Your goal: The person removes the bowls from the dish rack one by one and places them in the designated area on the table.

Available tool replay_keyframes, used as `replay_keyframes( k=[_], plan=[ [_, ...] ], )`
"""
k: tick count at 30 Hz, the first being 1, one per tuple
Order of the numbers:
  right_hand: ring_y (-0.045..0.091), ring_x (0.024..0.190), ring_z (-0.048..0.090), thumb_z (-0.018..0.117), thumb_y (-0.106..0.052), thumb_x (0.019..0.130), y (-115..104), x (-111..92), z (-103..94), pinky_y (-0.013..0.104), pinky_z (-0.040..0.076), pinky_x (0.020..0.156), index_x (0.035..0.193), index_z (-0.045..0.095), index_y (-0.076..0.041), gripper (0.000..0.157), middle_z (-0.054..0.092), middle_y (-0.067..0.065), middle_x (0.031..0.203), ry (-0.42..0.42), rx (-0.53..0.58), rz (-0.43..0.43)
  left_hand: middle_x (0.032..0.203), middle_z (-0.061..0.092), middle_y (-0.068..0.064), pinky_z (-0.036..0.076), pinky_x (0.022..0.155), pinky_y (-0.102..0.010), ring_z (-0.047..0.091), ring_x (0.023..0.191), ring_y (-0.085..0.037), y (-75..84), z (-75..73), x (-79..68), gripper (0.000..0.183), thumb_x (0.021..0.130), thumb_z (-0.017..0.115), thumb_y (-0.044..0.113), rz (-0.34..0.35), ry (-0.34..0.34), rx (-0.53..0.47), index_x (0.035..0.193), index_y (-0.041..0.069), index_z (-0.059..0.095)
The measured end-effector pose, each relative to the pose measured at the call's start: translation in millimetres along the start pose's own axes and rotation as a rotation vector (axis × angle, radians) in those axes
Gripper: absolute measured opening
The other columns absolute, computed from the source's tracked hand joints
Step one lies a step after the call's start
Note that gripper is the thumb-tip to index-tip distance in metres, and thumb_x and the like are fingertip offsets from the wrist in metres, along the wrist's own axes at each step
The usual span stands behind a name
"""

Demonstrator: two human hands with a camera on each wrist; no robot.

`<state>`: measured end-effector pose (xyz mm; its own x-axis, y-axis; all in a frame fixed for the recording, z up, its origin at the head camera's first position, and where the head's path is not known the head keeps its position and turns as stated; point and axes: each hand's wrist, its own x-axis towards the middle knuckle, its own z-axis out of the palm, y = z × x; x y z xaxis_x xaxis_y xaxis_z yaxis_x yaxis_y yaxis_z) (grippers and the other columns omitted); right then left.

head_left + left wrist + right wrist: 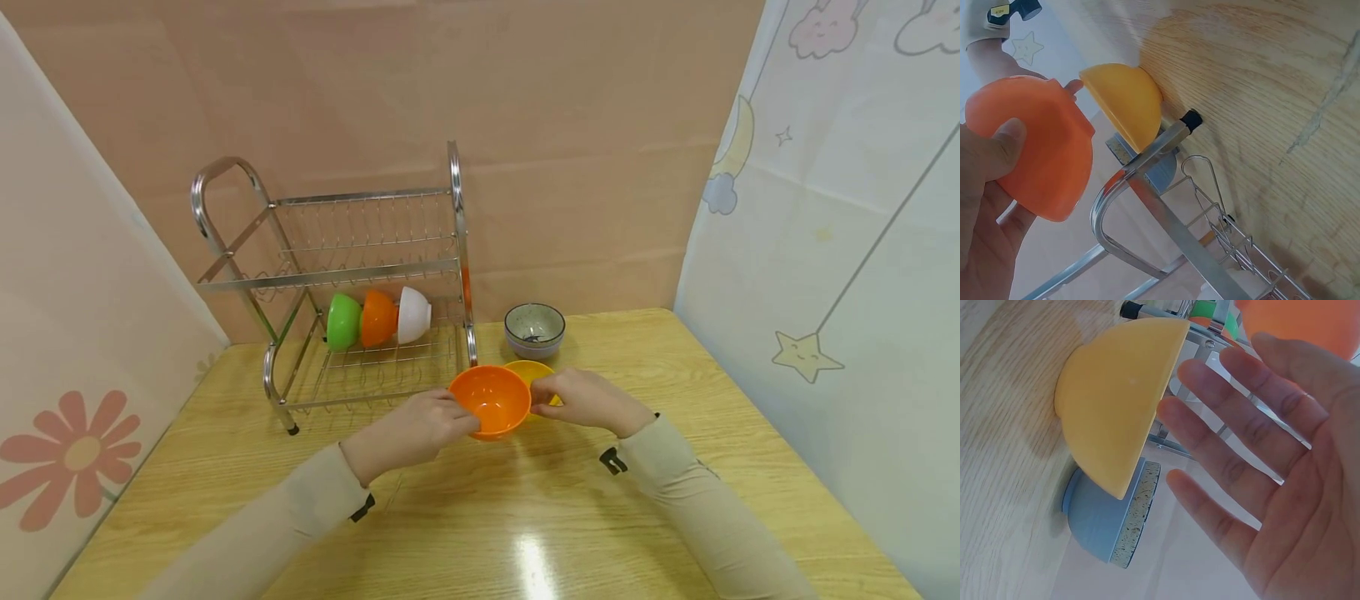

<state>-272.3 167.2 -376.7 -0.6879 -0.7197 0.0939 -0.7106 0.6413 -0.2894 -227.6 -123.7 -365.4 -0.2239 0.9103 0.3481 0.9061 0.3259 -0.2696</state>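
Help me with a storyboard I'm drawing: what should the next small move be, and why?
Probably shift the orange bowl in the left hand toward the rack, beside the white bowl: that one stands sideways there, next to an orange and a green one, and the left hand already grips the rim.

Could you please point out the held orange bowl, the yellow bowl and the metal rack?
Held orange bowl [492, 402], head view: its inside bottom.
Yellow bowl [1117, 397], right wrist view: its outer wall.
Metal rack [345, 274], head view: its upper tier's front rail.
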Motion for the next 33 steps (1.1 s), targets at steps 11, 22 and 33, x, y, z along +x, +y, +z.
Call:
replay_keyframes(
  k=[11, 22, 33],
  plan=[
    [0.003, 0.076, 0.063, 0.063, -0.024, 0.094, -9, 0, -9.4, 0.025, 0.053, 0.069, 0.095, 0.069, -0.024, 0.006, 0.069, -0.014, 0.087, 0.065, -0.063, 0.027, 0.093, 0.075, 0.007, 0.052, 0.089, -0.025, 0.069, 0.088, -0.004, 1.1, 0.4, 1.3, 0.018, 0.083, 0.075, 0.008, -0.014, -0.004, -0.025, 0.097, 0.016, 0.068],
    [0.009, 0.060, 0.053, 0.071, -0.015, 0.089, -46, -1, -21.0, 0.032, 0.050, 0.067, 0.085, 0.068, -0.014, 0.005, 0.065, -0.007, 0.073, 0.417, -0.290, -0.005, 0.094, 0.074, 0.008, 0.051, 0.091, -0.024, 0.069, 0.089, -0.004, 3.4, 0.1, 4.1, 0.018, 0.084, 0.074, 0.008, -0.028, -0.034, -0.031, 0.099, 0.017, 0.068],
    [0.013, 0.078, 0.064, 0.078, -0.016, 0.082, -83, -8, -19.1, 0.032, 0.052, 0.076, 0.091, 0.070, -0.014, 0.013, 0.070, -0.005, 0.087, 0.419, -0.292, -0.202, 0.092, 0.074, 0.009, 0.051, 0.088, -0.022, 0.069, 0.088, -0.005, 4.5, 0.3, 6.0, 0.018, 0.085, 0.073, 0.006, -0.022, -0.011, -0.014, 0.099, 0.016, 0.066]
  ],
)
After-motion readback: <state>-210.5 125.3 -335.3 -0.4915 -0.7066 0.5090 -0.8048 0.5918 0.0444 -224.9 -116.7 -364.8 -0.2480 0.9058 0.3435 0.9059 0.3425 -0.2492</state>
